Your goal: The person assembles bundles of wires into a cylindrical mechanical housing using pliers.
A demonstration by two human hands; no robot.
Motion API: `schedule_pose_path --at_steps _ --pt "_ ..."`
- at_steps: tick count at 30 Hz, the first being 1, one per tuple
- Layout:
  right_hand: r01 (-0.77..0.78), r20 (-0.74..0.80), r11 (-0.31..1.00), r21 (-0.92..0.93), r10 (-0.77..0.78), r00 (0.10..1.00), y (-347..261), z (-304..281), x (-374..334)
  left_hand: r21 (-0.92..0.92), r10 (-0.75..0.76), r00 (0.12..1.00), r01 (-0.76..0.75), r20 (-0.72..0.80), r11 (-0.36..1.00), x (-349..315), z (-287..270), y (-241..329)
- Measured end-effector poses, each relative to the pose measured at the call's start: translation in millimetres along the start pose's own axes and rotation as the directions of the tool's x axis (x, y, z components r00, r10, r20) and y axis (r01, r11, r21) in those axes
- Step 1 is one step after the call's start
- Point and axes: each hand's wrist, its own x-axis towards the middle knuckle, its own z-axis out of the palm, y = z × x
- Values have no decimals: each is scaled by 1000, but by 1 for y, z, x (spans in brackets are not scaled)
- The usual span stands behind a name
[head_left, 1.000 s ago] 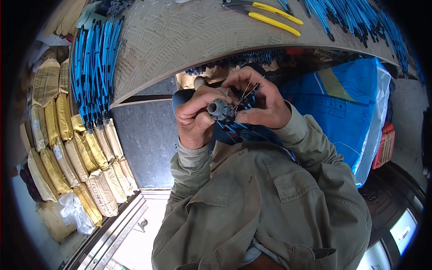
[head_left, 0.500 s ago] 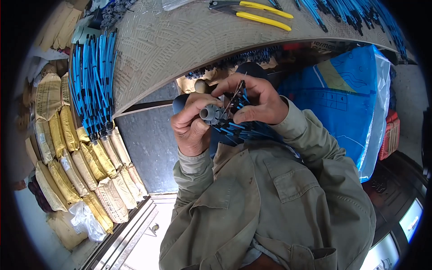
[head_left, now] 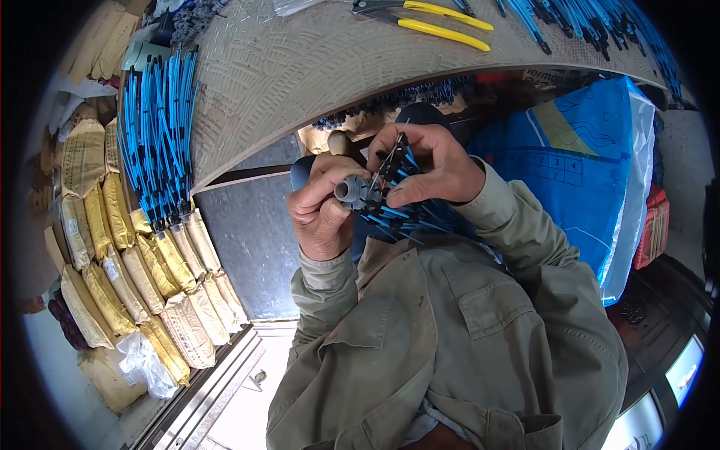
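My left hand (head_left: 324,214) grips a short grey plastic fitting (head_left: 352,191) with a round open end facing up. Blue tubes with black tips (head_left: 409,217) fan out from the fitting toward my lap. My right hand (head_left: 431,166) pinches a few of these black-tipped blue tubes (head_left: 396,156) right beside the fitting. Both hands are held close to my chest, just below the edge of the woven-topped table (head_left: 300,75).
Yellow-handled pliers (head_left: 435,19) lie at the table's far side. Bundles of blue tubes lie on the table at left (head_left: 157,127) and top right (head_left: 585,19). Stacked tan and yellow sacks (head_left: 120,255) stand at left. A blue plastic bag (head_left: 592,157) sits at right.
Both hands with the fitting have shifted slightly lower in the view. My right fingers have moved along the tubes, closer to the fitting.
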Motion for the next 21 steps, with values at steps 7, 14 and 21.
schedule_pose_path --at_steps 7,14,21 --pt "-58 60 998 13 57 997 7 -4 5 -42 -37 999 38 34 998 -2 -5 -1" --pt "-34 60 993 109 28 998 12 3 7 -22 -62 994 64 95 998 2 -9 3" --pt "-130 21 977 170 128 992 10 9 3 10 -84 979 83 186 996 3 -8 8"
